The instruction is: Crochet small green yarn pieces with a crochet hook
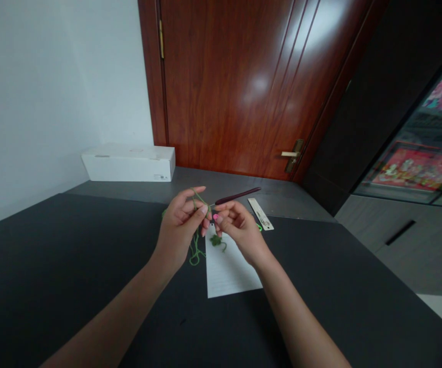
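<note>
My left hand is raised above the table, with green yarn wound over its fingers and hanging in a loop below. My right hand pinches a crochet hook with a dark maroon handle, and its metal tip points towards my left fingers. A small green crocheted piece lies under the gap between my hands, on a sheet of white lined paper. Yarn seems to link it to my left hand, though my fingers partly hide this.
A pale flat strip with markings lies right of my right hand, with a bright green bit beside it. The dark table meets a grey ledge holding a white box, before a wooden door.
</note>
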Motion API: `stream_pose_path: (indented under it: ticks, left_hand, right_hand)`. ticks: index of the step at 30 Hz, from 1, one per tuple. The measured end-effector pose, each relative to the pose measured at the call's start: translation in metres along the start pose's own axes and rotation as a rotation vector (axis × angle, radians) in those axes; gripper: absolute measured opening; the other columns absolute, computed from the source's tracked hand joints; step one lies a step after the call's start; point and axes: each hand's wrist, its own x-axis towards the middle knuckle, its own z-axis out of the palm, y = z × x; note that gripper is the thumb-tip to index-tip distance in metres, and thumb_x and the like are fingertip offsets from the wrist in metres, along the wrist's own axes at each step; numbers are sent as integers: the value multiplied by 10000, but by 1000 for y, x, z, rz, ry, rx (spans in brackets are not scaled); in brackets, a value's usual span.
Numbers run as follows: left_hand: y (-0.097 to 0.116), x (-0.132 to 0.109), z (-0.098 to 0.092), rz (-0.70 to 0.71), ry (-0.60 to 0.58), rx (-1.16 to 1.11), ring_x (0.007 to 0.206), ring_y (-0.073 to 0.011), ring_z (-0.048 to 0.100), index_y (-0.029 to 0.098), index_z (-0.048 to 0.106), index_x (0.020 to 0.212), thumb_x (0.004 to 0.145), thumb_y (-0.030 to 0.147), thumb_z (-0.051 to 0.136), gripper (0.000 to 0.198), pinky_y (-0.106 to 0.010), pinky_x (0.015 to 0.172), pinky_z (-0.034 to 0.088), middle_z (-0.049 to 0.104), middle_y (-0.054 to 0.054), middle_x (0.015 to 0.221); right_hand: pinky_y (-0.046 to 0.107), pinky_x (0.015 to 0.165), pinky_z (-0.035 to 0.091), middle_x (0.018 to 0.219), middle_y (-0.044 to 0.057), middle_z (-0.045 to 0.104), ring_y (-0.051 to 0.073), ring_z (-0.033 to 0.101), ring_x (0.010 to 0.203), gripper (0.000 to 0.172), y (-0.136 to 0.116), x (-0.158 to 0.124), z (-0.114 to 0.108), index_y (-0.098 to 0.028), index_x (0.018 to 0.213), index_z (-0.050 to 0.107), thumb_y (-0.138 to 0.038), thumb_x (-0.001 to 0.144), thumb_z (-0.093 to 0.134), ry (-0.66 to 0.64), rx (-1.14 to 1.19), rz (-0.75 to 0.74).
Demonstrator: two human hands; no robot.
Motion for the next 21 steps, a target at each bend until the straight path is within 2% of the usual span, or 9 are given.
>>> stream_pose_path:
  ticks: [5, 10, 17, 21]
  left_hand:
    - [1, 0, 1, 4, -3, -14, 538, -120, 561, 179, 525, 1258, 879, 180, 633, 394, -224, 461, 442, 611, 29, 675]
    - [2, -1, 3, -7, 4, -40, 513, -109, 551, 177, 526, 1261, 881, 181, 635, 395, -232, 478, 460, 617, 33, 669]
    - [6, -3, 8, -31, 2, -78, 492, -118, 551, 176, 522, 1254, 869, 190, 643, 404, -256, 470, 506, 607, 42, 650]
    - [3, -1, 5, -2, 18, -14, 489, -109, 547, 187, 533, 1257, 853, 196, 656, 422, -232, 464, 485, 612, 43, 656]
  right_hand:
    - [215, 512, 463, 620, -66, 595, 97, 559, 534, 276, 3, 0, 2, -229, 887, 545, -392, 803, 751, 18, 9, -9]
    - [216, 496, 430, 610, -47, 620, 91, 536, 502, 276, 7, -1, 6, -212, 848, 561, -410, 802, 749, 20, 23, 15]
    - [237, 500, 423, 660, -23, 646, 118, 567, 559, 297, 13, -4, 17, -226, 807, 562, -454, 777, 749, 51, 52, 12]
    - [258, 532, 467, 662, -29, 638, 117, 563, 556, 275, 12, -6, 22, -231, 791, 563, -448, 783, 732, 74, -15, -13]
